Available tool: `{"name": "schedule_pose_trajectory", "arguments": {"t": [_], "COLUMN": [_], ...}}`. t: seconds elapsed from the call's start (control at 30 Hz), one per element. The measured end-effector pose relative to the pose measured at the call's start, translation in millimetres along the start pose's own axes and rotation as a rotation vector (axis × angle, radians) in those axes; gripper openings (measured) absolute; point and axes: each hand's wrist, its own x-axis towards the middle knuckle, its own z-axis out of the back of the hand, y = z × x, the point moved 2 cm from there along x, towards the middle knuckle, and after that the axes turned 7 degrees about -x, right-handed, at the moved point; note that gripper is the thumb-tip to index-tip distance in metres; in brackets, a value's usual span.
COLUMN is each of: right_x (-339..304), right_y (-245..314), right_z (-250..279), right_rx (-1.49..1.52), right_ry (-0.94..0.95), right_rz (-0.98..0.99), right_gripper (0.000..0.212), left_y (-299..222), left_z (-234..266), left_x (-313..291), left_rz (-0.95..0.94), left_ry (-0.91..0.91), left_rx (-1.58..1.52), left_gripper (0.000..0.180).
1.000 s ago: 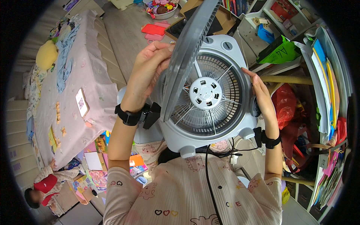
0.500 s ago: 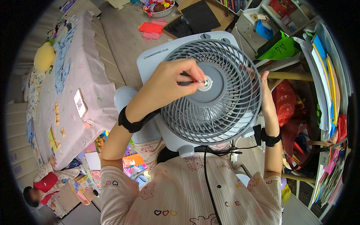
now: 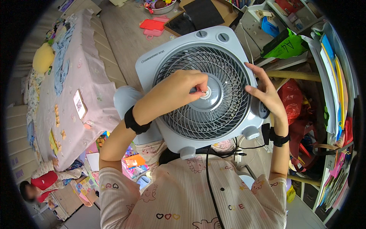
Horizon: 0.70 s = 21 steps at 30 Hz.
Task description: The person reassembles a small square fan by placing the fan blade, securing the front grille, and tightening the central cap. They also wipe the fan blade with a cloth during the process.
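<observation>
A pale blue-grey box fan [image 3: 146, 72] lies face up across my lap, with two knobs along its far edge. Its round dark grey grille [image 3: 232, 103] sits within the housing. At the grille's middle, my left hand [image 3: 187, 87] is closed in a pinch on a small shiny metal piece [image 3: 206, 92] at the white hub; the fingers partly hide it. My right hand [image 3: 267, 91] is open at the fan's right edge, thumb and fingers apart, the tips touching the rim. Both wrists wear black straps.
On the left, a bed [image 3: 95, 110] holds a phone [image 3: 80, 105] and a yellow plush toy [image 3: 43, 59]. Another person [image 3: 44, 179] is at the lower left. Shelves with folders [image 3: 337, 87] stand at right. An open cardboard box [image 3: 230, 17] lies beyond the fan. Black cables [image 3: 228, 154] run near my waist.
The grille, raised and tilted above the housing before, has gone down into it. My left hand moved down with it. My right hand shifted from beside the grille onto the fan's right edge.
</observation>
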Motion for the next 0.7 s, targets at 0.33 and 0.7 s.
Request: {"name": "schedule_pose_trajectory", "arguments": {"t": [0.33, 0.7], "right_x": [-4, -18], "right_y": [-5, -22], "right_z": [-5, -10], "right_rx": [-0.295, -0.275], "right_ry": [-0.093, -0.14], "right_rz": [-0.032, 0.004], "right_gripper": [0.052, 0.041], "left_y": [-4, -14], "left_z": [-23, -39], "left_x": [-9, -10], "left_rz": [0.011, 0.003], "left_ry": [-0.16, -0.295], "left_rx": [0.087, 0.067], "left_gripper": [0.013, 0.013]}}
